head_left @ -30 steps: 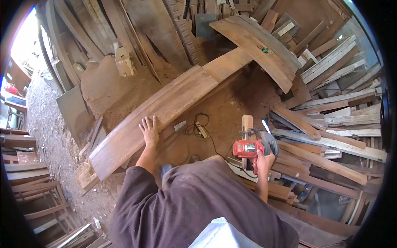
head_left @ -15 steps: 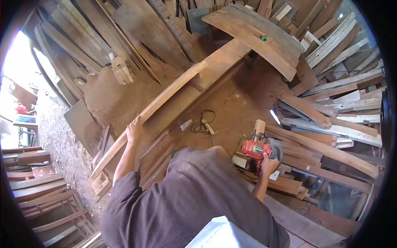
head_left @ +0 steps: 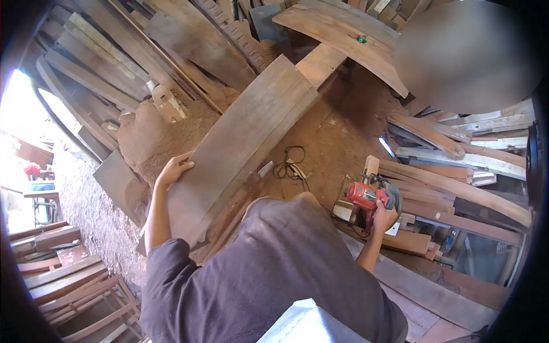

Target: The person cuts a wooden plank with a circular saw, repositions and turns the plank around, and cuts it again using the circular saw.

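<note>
A wide wooden board (head_left: 249, 128) lies with its broad face up, slanting across a plank support (head_left: 323, 62). My left hand (head_left: 175, 170) grips the board's left long edge, thumb on the top face and other fingers partly hidden. My right hand (head_left: 385, 217) is closed round the handle of a red handheld power tool (head_left: 363, 195); its exact kind is unclear. The tool is held over stacked timber to my right, apart from the board.
A dark cord (head_left: 294, 157) lies coiled on the dusty floor. A green tape measure (head_left: 361, 39) sits on a broad panel (head_left: 337, 34) at the far end. Sawdust is heaped (head_left: 146, 134) at left. Timber stacks (head_left: 457, 188) crowd the right, and planks lean behind. A grey blur covers the upper right.
The board has turned from standing on its edge to lying with its broad face up. My left hand stays at its left edge. The power tool has shifted slightly right in view.
</note>
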The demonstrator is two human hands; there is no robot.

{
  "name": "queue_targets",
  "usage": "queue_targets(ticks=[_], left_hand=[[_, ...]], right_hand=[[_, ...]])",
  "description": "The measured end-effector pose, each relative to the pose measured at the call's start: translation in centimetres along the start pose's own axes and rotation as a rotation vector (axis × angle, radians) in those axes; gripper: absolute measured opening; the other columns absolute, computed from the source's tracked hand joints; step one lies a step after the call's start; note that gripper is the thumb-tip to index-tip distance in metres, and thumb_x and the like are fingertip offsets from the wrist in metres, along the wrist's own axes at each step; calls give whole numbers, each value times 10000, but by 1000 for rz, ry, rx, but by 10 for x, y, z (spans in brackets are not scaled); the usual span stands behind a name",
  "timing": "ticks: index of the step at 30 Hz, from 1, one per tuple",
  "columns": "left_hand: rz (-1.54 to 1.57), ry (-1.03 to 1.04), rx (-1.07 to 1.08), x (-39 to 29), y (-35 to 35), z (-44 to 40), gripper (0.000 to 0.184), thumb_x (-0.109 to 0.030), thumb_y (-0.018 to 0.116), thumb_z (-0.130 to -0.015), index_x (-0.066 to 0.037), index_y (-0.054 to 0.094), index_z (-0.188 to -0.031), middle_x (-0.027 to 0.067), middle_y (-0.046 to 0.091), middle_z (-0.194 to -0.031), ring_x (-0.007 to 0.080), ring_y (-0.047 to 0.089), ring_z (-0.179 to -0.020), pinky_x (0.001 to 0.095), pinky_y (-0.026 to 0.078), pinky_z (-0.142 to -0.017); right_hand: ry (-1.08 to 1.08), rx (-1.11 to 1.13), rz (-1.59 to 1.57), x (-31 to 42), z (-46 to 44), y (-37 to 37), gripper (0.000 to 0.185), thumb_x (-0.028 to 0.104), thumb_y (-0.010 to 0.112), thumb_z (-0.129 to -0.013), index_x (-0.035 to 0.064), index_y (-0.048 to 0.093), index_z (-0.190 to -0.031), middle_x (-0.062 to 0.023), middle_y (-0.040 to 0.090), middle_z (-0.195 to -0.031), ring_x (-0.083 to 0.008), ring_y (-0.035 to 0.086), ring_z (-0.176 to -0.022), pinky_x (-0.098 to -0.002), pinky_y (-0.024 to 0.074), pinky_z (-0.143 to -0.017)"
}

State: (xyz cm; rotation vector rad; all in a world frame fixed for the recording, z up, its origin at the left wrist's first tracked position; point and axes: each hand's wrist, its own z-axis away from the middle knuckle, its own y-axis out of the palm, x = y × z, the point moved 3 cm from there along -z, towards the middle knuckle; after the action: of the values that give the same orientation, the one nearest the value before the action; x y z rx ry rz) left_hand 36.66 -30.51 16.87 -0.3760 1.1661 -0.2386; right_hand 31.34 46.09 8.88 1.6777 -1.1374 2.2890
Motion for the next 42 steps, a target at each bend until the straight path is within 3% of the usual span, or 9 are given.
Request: queue_targets(ticks=[4,7,10,18,23,25,35,37,42], left_hand=[[-759,-65,-178,152,56,-96,791,-502,701,-976,-150,430,-1630,248,488,-1594,423,420,-1499,520,330,-1235],[-763,-261,-417,106,145,-60,1033,-748,629,-902,-189,270,-1694,267,139,-1745,486,25,-1617,620,5,-1289],[-784,-246,-423,109,146,-60,1125,-834,588,-862,-195,213,-1708,241,-13,-1766,436,-87,-1627,635,-131,-1256],[-720,-58,-491,121,157,-66,1068,-827,632,-822,-281,308,-1681,240,83,-1761,450,1,-1627,656,-17,-1283],[-588,-348,-553,149,107,-69,1060,-851,564,-850,-180,379,-1649,237,449,-1583,403,308,-1543,614,32,-1305],[-621,-279,-789,162,114,-52,1023,-833,611,-830,-110,511,-1547,188,587,-1409,357,450,-1428,566,141,-1301],[-240,-408,-627,183,97,1,826,-723,674,-885,-97,547,-1409,229,570,-1435,395,499,-1399,560,393,-1168],[-417,-403,-630,179,98,-2,953,-744,645,-897,-71,473,-1549,217,474,-1586,422,549,-1374,542,496,-1098],[-492,-338,-659,171,96,-10,775,-664,698,-904,-51,593,-1366,204,626,-1372,390,569,-1313,547,459,-1074]], right_hand=[[113,-7,4,20,19,-8,300,22,763,-843,-20,761,-1141,-110,772,-1039,-216,727,-934,-335,546,-860],[86,-24,-97,2,13,-9,172,34,766,-863,-6,757,-1030,-68,731,-857,-171,669,-680,-320,519,-634],[7,-57,-143,-4,17,-24,99,43,770,-880,23,742,-974,-8,633,-690,-117,564,-518,-291,428,-477],[448,388,-204,-5,-32,13,105,195,755,-955,107,702,-979,51,525,-668,-89,451,-506,-266,366,-466],[530,496,-121,48,-28,60,112,218,745,-965,118,696,-971,54,546,-703,-88,472,-538,-269,386,-491],[528,526,-103,57,-27,62,115,227,741,-969,122,694,-968,56,554,-717,-87,480,-551,-270,395,-501],[343,529,-160,119,-20,69,140,273,722,-988,143,683,-953,61,595,-788,-84,521,-616,-276,435,-551],[204,406,-202,118,-19,77,179,281,699,-1008,174,619,-889,89,325,-606,-80,404,-533,-270,362,-503],[10,230,-329,149,-2,71,92,123,749,-956,67,683,-991,43,532,-629,-86,463,-469,-270,365,-433]])
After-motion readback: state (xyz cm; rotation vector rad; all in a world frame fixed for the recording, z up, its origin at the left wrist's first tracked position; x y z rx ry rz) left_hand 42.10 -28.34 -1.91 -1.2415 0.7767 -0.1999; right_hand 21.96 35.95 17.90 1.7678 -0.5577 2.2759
